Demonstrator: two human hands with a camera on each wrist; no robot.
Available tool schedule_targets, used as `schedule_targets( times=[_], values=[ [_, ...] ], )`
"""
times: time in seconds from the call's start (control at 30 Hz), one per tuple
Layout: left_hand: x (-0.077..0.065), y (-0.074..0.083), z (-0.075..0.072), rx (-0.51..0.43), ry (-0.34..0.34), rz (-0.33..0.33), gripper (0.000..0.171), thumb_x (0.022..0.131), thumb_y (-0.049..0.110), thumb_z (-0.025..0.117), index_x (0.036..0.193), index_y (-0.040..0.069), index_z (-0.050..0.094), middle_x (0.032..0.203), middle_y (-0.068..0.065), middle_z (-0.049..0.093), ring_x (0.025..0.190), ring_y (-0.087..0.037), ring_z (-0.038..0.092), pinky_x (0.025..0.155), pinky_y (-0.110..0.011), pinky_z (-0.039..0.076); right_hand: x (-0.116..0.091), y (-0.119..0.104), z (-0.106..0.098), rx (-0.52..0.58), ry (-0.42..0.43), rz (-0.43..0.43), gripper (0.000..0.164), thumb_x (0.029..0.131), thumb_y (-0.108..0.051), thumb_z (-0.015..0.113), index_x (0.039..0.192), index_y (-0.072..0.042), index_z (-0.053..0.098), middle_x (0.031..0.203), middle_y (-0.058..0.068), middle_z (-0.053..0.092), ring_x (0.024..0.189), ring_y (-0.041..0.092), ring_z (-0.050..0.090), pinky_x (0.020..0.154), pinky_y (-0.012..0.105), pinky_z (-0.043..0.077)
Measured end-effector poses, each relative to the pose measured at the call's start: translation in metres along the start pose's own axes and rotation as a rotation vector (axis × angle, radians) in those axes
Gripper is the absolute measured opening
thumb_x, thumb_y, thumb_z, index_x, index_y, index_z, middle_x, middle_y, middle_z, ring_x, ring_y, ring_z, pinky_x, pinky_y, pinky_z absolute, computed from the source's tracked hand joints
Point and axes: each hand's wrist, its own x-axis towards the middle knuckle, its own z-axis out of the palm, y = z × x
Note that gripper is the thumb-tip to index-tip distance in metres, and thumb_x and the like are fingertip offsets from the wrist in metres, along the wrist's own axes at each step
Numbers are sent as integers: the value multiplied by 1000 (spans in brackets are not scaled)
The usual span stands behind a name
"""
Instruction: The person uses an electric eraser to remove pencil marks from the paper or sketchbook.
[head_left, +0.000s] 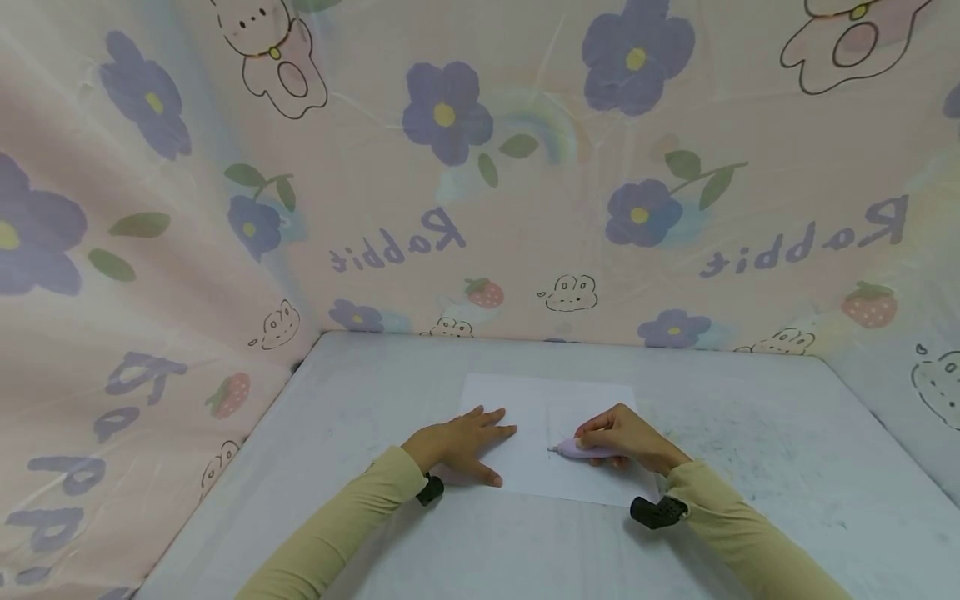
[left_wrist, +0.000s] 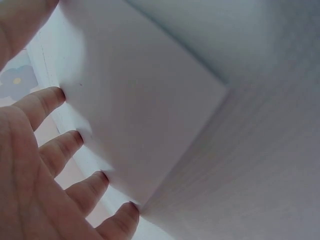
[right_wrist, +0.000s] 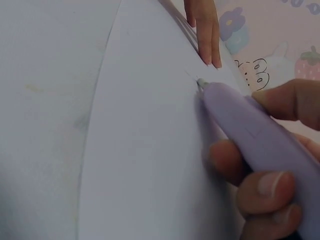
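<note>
A sheet of white paper [head_left: 525,467] lies flat on the table. My left hand [head_left: 461,446] rests on its left part with the fingers spread; in the left wrist view the fingertips [left_wrist: 57,95] press along the paper. My right hand [head_left: 626,437] grips a thick lavender pen-shaped tool [head_left: 581,449] with a narrow tip, held low and slanted over the middle of the sheet. In the right wrist view the tool [right_wrist: 255,130] points toward the left hand, its tip right at the paper beside a short faint mark. The thumb lies along the top of its body.
The pale table [head_left: 375,375] carries grey smudges on the right side. Behind and to the left hangs a pink curtain [head_left: 525,192] printed with flowers, rabbits and strawberries. A black wrist camera [head_left: 657,512] sits at the right cuff, another [head_left: 430,490] at the left.
</note>
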Motion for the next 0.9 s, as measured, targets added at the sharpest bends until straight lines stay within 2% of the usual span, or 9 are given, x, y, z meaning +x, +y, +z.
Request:
schedule_targets(
  times=[0.5, 0.9],
  values=[
    [1, -1, 0, -3, 4, 3, 86, 82, 60, 67, 153, 30, 30, 161, 1, 15, 145, -31, 14, 110, -50, 26, -4, -3, 2, 23, -26, 5, 21, 89, -14, 69, 100, 3, 73, 75, 16, 69, 45, 9, 45, 41, 20, 32],
    [1, -1, 0, -1, 12, 1, 87, 82, 60, 68, 153, 30, 30, 161, 1, 15, 145, -32, 14, 110, -50, 26, -5, -1, 2, 16, -16, 10, 21, 89, -15, 69, 100, 2, 73, 82, 15, 70, 46, 9, 46, 41, 20, 32]
  ],
)
